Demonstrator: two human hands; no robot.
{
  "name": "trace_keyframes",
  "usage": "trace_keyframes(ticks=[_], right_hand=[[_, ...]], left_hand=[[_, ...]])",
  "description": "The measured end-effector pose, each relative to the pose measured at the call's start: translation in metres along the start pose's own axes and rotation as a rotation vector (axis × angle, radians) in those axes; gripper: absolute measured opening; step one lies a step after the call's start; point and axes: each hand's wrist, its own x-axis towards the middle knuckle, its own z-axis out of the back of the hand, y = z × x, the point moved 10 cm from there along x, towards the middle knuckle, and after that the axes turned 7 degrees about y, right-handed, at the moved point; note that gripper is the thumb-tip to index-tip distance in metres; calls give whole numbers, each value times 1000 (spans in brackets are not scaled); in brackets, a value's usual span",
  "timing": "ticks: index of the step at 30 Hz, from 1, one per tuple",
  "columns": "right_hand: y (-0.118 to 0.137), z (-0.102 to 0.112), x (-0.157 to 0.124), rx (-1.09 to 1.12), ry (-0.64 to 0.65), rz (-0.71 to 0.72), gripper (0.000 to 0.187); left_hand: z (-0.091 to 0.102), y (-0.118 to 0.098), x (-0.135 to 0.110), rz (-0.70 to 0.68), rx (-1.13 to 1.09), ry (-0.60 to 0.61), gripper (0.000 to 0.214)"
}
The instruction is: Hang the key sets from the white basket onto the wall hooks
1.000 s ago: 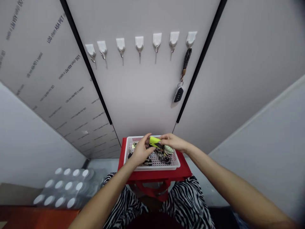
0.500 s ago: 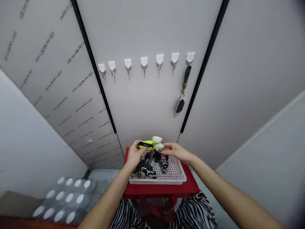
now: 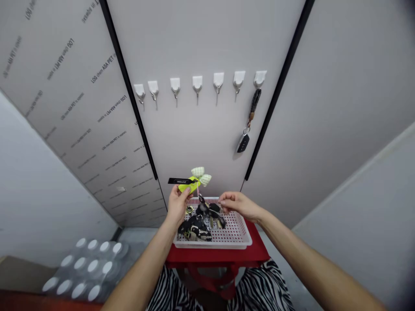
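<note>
My left hand (image 3: 178, 206) pinches a bright yellow-green key tag (image 3: 189, 185) above the basket's left side. A black strap with pale lettering (image 3: 179, 181) sticks out leftward from the tag. On its right side sits a pale green checked bow (image 3: 201, 176). A pink cord runs down from the tag to a dark bunch of keys (image 3: 210, 211) hanging over the basket. My right hand (image 3: 240, 204) hovers over the basket's far right part, fingers curled together, with nothing visible in them. More keys and fobs (image 3: 194, 229) are heaped in the white perforated basket (image 3: 233, 235).
The basket stands on a red surface (image 3: 227, 255) above my knees. On the panel ahead is a row of several white hooks (image 3: 197, 83). A car key (image 3: 243, 142) hangs by a braided strap from the rightmost hook. Capped bottles (image 3: 87, 268) stand at lower left.
My left hand has lifted the yellow-green tag and bow up and leftward, and the keys now dangle below. My right hand has let go of the cord and stayed nearly in place.
</note>
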Motion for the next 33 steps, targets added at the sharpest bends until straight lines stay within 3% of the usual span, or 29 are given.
trace_keyframes(ticks=[4,8,11,15,21,26,29,33], right_hand=[[2,8,3,-44,-159,35,23],[-6,-14,18,-84,-94,18,43],[-10,-19,24,-149,-110,5,29],[11,0,17,-182,-255,116,14],[28,8,10,278,-195,155,8],[37,1,9,73,-110,28,12],[40,-2,11,-60,-99,-42,12],[45,-9,16,-136,-113,-75,10]], left_hand=[[-11,6,-2,51,-65,72,25],[-27,10,-8,78,-99,145,22],[-34,8,-12,100,-132,183,20],[-24,4,-12,128,-166,133,22],[-8,21,-13,222,-128,90,21],[-2,36,-15,326,161,151,16],[-17,23,-14,239,389,239,17],[-56,4,-12,33,494,364,26]])
